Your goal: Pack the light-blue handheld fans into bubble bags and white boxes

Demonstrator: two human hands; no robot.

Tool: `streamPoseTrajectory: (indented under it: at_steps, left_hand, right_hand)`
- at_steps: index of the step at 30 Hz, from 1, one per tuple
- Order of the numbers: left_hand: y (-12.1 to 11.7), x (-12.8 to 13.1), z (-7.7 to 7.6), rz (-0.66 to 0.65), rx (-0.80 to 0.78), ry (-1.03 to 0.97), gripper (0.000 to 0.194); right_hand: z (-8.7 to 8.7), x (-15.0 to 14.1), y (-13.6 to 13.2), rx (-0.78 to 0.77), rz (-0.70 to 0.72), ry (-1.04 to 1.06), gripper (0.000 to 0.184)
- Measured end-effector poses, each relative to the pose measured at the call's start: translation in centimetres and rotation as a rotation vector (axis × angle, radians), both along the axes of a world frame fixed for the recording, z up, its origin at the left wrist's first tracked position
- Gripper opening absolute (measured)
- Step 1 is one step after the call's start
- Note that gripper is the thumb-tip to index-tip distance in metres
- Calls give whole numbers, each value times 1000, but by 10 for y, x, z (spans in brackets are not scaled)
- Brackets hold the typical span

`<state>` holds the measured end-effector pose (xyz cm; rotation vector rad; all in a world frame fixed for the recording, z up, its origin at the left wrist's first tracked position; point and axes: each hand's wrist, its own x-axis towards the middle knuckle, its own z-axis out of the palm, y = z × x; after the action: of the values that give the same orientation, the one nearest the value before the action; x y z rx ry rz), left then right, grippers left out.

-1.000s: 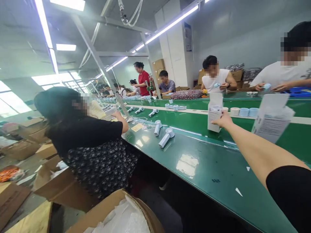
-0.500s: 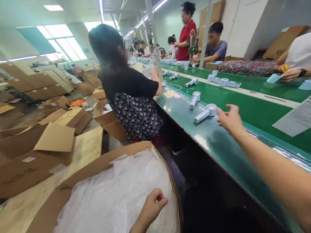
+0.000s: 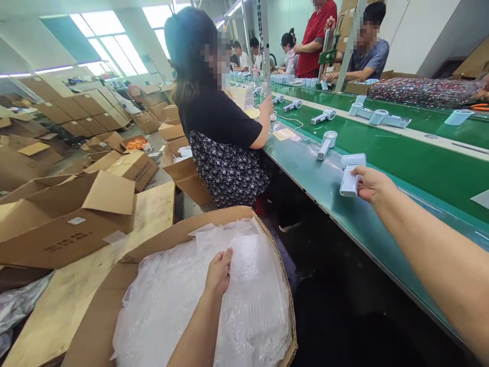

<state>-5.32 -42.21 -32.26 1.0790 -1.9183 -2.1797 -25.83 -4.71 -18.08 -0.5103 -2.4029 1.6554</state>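
Observation:
My right hand (image 3: 369,183) is closed around the handle of a pale handheld device with a round head (image 3: 349,184), at the near edge of the green bench (image 3: 324,183). A similar pale device (image 3: 327,145) lies on the bench just beyond it. Over an open carton (image 3: 130,265) my left hand (image 3: 218,273) pinches the edge of a clear bubble-wrap bag (image 3: 250,257). Many more translucent bags (image 3: 171,300) fill that carton.
A co-worker in a black top (image 3: 217,112) sits ahead, beside the bench. Several more devices (image 3: 324,116) lie along the green belt (image 3: 424,158). Open cardboard boxes (image 3: 76,224) crowd the left. Other people work across the belt.
My right hand has reached the nearest device, closed on it and turned it. My left hand has moved up and left, and now pinches a bubble-wrap bag. The view has shifted right.

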Motion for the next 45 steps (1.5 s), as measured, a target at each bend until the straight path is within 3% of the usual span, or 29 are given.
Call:
streamPoseTrajectory:
  at_steps: [2,6,9,12,15,18,22,25,29,33,35,37,39,41,45]
  left_hand:
    - [-10,1,-2,-10,-67,-18,59]
    - [-43,21,7,-60,-288,-113,44]
    - [-79,49,22,-58,-541,-234,22]
    - [-107,77,42,-20,-778,-346,10]
    - [-100,93,53,-76,-1021,-340,23]
    - [-54,95,41,-283,-1140,-270,27]
    - [8,97,7,-477,-1038,-257,14]
    - [16,107,-1,-532,-931,-258,12]
    - [11,129,20,-583,-732,-167,22]
    - [30,148,45,-631,-430,40,22]
    - [40,153,51,-570,-251,121,20]
    - [45,154,53,-384,-165,144,20]
    - [48,154,54,-163,-166,177,21]
    - [53,154,58,-86,-249,244,21]
    - [67,155,71,-271,-541,410,16]
  right_hand:
    - [10,30,-11,-181,96,-56,28]
    - [20,107,-39,-708,372,-174,31]
    - [9,167,-58,-936,528,-336,31]
    - [-14,218,-71,-1074,586,-543,32]
    - [-39,253,-81,-1155,543,-718,26]
    - [-55,274,-92,-1232,463,-839,23]
    - [-65,288,-103,-1298,457,-807,21]
    - [-70,294,-99,-1309,555,-777,24]
    - [-77,301,-104,-1362,765,-882,30]
    - [-79,302,-134,-1355,1056,-950,43]
    - [-79,300,-144,-1290,1094,-966,46]
    - [-81,300,-146,-1186,1056,-947,44]
    - [-82,301,-140,-1061,992,-917,41]
    - [-81,304,-132,-966,935,-885,39]
    - [-68,316,-122,-907,908,-787,39]
